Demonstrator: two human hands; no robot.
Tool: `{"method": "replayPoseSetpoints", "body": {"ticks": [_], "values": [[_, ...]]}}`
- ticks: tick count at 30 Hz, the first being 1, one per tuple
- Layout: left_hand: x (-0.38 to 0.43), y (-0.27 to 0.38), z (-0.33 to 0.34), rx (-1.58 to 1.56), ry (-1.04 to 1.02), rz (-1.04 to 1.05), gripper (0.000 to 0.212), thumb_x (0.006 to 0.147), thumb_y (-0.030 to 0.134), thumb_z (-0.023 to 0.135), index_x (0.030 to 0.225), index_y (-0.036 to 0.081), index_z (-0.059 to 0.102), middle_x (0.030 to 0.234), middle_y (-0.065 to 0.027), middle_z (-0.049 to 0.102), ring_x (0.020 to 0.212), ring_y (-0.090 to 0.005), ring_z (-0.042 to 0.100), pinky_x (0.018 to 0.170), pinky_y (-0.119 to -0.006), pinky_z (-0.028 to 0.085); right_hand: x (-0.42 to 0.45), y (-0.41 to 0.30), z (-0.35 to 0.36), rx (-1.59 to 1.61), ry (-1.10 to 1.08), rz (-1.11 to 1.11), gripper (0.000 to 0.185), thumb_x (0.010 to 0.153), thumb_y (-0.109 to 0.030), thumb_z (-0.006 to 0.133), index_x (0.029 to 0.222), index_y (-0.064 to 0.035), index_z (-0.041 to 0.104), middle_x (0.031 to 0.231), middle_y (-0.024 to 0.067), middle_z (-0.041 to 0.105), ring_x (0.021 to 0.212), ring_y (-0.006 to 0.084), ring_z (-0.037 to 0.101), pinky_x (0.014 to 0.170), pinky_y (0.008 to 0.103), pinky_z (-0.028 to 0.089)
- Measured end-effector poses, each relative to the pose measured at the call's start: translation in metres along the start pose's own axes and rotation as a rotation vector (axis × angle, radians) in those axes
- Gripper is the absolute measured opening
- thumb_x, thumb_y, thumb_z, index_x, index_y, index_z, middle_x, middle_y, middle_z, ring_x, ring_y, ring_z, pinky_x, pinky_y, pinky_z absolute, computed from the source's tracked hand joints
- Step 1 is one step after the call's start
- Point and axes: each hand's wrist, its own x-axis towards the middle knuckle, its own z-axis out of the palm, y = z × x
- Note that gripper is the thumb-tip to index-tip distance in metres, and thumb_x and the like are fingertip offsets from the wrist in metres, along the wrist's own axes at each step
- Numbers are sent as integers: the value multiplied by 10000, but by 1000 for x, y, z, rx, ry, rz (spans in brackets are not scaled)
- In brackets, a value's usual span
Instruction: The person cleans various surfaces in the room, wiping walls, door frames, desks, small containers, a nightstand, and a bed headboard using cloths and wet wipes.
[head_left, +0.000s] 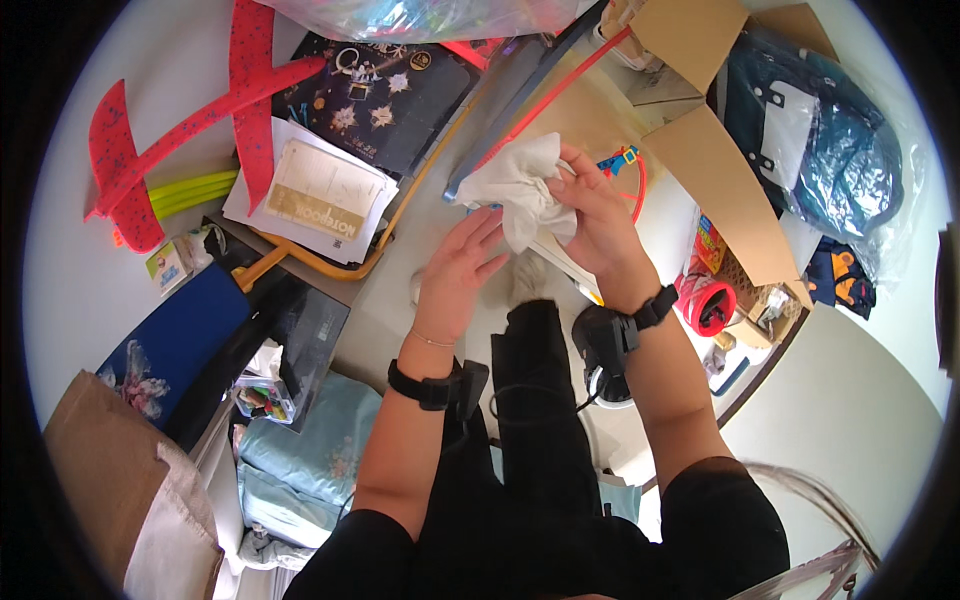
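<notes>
A crumpled white tissue or cloth (521, 187) is pinched between the thumb and fingers of my right hand (600, 210), in front of me. My left hand (463, 259) is just left of it, palm down with its fingers slightly spread. Its fingertips are near the lower left edge of the white piece; whether they touch it cannot be told. A small blue thing shows partly behind those fingertips. Beyond the hands runs a long red and grey bar (551, 97). Both wrists wear black straps with dark devices.
At the left lie a red foam toy plane (251, 97), a black box (390, 97), papers with a notebook (328, 191) and a blue flowered panel (187, 337). To the right stand an open cardboard box (727, 180), a bagged dark item (825, 142) and a red cup (705, 304).
</notes>
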Motion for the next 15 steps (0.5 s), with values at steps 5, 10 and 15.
{"method": "replayPoseSetpoints", "body": {"ticks": [5, 10, 15], "values": [[32, 12, 48, -245, -133, 22, 521, 900, 274, 525, 1323, 12, 371, 1279, -115, 473, 1187, -234, 449, 990, -402, 368, 0, -16, -10, -118, -73, 2, 330, 871, 9, 492, 1199, 6, 460, 1129, 123, 574, 1039, 226, 570, 869, 337, 470], [53, 3, 45, 546, 249, 442, 282, 815, 57, 541, 1092, 27, 587, 1064, -92, 599, 1011, -229, 562, 897, -307, 419, 15, -25, -40, -567, 70, 8, 212, 869, -21, 527, 1081, -8, 537, 961, 45, 602, 875, 129, 579, 779, 263, 470], [63, -1, 47, 1325, 291, 820, 310, 652, -106, 519, 873, 39, 682, 1046, -112, 595, 977, -296, 561, 850, -311, 452, 31, -14, -35, -245, 295, 135, 194, 840, 10, 501, 1017, 9, 581, 885, 20, 596, 779, 97, 562, 699, 246, 462]]}}
